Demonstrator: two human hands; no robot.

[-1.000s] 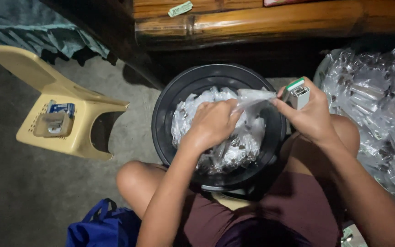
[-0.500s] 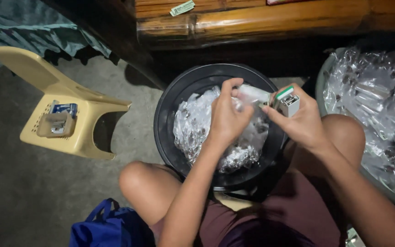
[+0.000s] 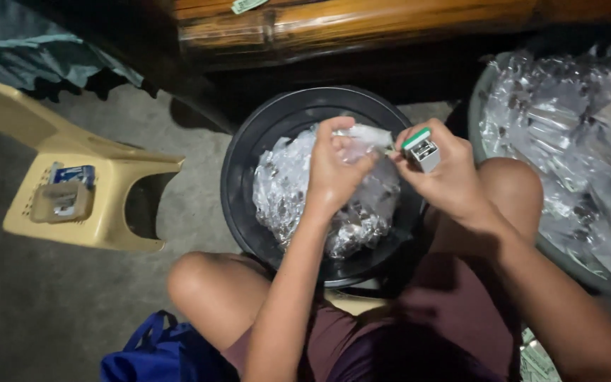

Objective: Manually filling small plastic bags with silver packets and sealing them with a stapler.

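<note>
Over the black basin (image 3: 249, 141), half full of packets, the left hand (image 3: 337, 166) pinches a clear plastic packet (image 3: 369, 134) while the right hand (image 3: 443, 177) grips a lighter (image 3: 421, 148).

We take this for a home, with piecework done low on the floor. We see a bare grey concrete floor (image 3: 51, 297) at lower left, a varnished bamboo bench (image 3: 362, 25) along the top edge, and a small yellow plastic stool (image 3: 100, 205) at left. A black basin (image 3: 245, 166) at centre and another tub (image 3: 476, 106) at right hold small clear plastic packets.
</note>
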